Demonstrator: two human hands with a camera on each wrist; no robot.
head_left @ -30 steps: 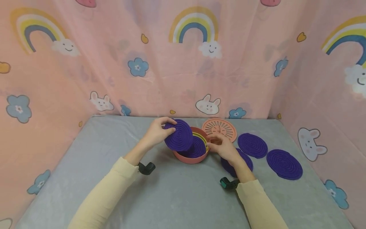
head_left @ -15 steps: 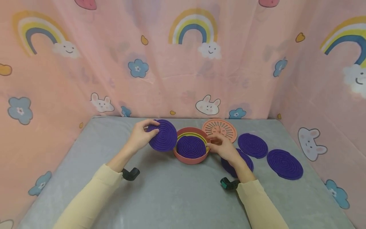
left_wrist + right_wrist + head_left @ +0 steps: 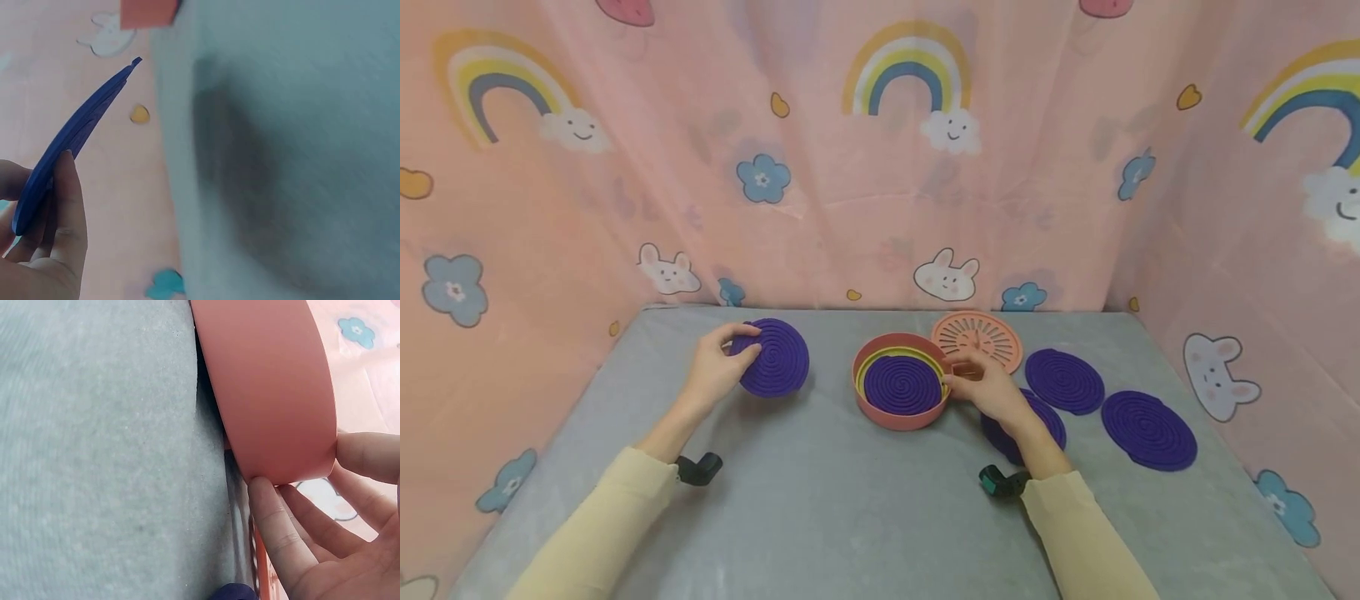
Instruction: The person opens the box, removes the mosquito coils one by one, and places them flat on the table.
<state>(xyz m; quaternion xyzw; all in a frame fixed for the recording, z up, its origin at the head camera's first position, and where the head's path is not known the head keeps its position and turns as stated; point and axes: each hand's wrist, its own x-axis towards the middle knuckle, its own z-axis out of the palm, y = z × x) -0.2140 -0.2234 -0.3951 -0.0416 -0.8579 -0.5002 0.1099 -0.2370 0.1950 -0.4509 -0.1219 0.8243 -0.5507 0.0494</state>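
My left hand point(image 3: 713, 367) pinches a purple mosquito coil point(image 3: 775, 358) by its left edge, tilted up over the left of the table. Edge-on in the left wrist view, the coil point(image 3: 75, 132) sits between thumb and fingers. A round pink box point(image 3: 901, 422) with a yellow inner ring stands mid-table; another purple coil point(image 3: 902, 385) lies inside it. My right hand point(image 3: 988, 392) grips the box's right side. In the right wrist view, the thumb is at one edge of the pink wall point(image 3: 269, 394) and the fingertips at the other.
A slotted orange-pink lid point(image 3: 951, 337) lies behind the box. To the right lie more purple coils, one at the back point(image 3: 1064, 381), one farther right point(image 3: 1150, 431), and one partly hidden under the right forearm point(image 3: 1037, 442). A patterned pink curtain point(image 3: 850, 225) borders the grey table.
My left hand has carried its coil leftward, away from over the box, uncovering the coil inside. The right hand has stayed on the box.
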